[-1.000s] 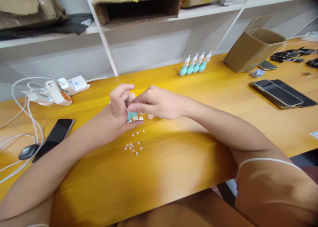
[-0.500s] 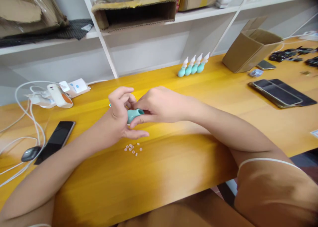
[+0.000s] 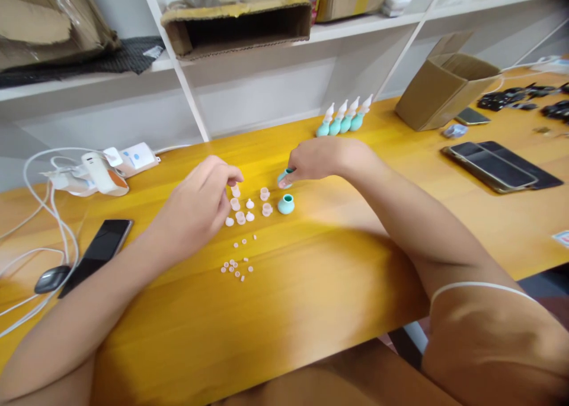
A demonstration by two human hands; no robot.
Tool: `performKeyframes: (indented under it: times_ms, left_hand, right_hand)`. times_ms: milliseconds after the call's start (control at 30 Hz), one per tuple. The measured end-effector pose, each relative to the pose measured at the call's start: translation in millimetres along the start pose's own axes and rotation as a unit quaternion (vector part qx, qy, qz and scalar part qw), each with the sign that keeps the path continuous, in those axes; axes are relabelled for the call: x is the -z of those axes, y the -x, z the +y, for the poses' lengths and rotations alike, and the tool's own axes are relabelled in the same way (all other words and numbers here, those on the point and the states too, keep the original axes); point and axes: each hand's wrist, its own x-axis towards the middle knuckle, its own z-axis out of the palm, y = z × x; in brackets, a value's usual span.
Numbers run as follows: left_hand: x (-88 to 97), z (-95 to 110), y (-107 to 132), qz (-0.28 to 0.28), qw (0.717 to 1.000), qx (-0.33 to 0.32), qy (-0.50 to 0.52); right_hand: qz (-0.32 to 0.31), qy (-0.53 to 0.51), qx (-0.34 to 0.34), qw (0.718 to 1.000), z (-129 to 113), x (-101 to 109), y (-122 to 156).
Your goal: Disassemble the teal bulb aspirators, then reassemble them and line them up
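Note:
My right hand (image 3: 317,158) grips a small teal bulb-shaped pot (image 3: 285,179) between thumb and fingers. A second teal pot (image 3: 286,204), with its round mouth up, stands on the table just below it. My left hand (image 3: 202,198) hovers with bent fingers, thumb and index apart, over the left side of a group of small parts; nothing shows in it. Among them are pale pink cups with side tabs (image 3: 266,209) and white pointed caps (image 3: 249,216). Several tiny pale rings (image 3: 232,269) lie scattered nearer to me.
Several assembled teal bottles with white pointed tips (image 3: 341,125) stand in a row at the back. An open cardboard box (image 3: 438,89) and dark phones (image 3: 495,166) are at right. On the left lie a phone (image 3: 98,252), a mouse (image 3: 52,279) and white cables (image 3: 73,234).
My hands have moved apart. The teal pot between them is now away from my left hand, and my right hand has shifted rightward. The cups, caps and standing pot have come into view.

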Motion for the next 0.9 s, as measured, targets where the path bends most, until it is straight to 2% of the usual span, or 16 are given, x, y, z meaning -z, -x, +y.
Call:
performKeyframes:
  times_ms: [133, 267, 500, 567, 633, 700, 767, 867, 900]
  left_hand:
    - [4.3, -0.1, 0.3, -0.025, 0.999, 0.001, -0.02]
    - [4.6, -0.3, 2.1, -0.039, 0.999, 0.0, -0.027]
    - [4.5, -1.2, 3.5, -0.038, 0.998, -0.018, -0.056]
    - [5.0, -1.0, 3.6, -0.036, 0.997, -0.016, -0.064]
    - [5.6, -0.7, 3.7, -0.033, 0.997, -0.008, -0.073]
    - [6.3, -0.6, 4.0, -0.034, 0.996, 0.003, -0.079]
    - [6.8, -0.8, 4.5, -0.037, 0.996, 0.017, -0.084]
    - [7.1, -2.6, 4.7, -0.045, 0.996, 0.035, -0.071]
    - [7.1, -3.4, 4.5, -0.048, 0.997, 0.031, -0.058]
  right_hand:
    - [-0.03, 0.015, 0.01, 0.999, -11.9, -6.1, -9.8]
    - [-0.033, 0.021, 0.008, 0.999, -16.1, -6.6, -9.5]
    - [-0.035, 0.035, 0.003, 0.999, -24.5, -4.0, -1.9]
    - [-0.037, 0.025, -0.002, 0.999, -20.5, -0.4, -0.9]
    - [-0.025, -0.005, -0.029, 0.999, -4.4, 4.6, -1.2]
    - [0.016, -0.045, -0.082, 0.995, 25.1, 7.9, -3.4]
    - [0.104, -0.081, -0.152, 0.98, 63.8, 6.5, -8.0]
    - [0.247, -0.117, -0.205, 0.94, 121.0, -7.2, -19.0]
    - [0.296, -0.117, -0.2, 0.927, 136.3, -14.1, -23.8]
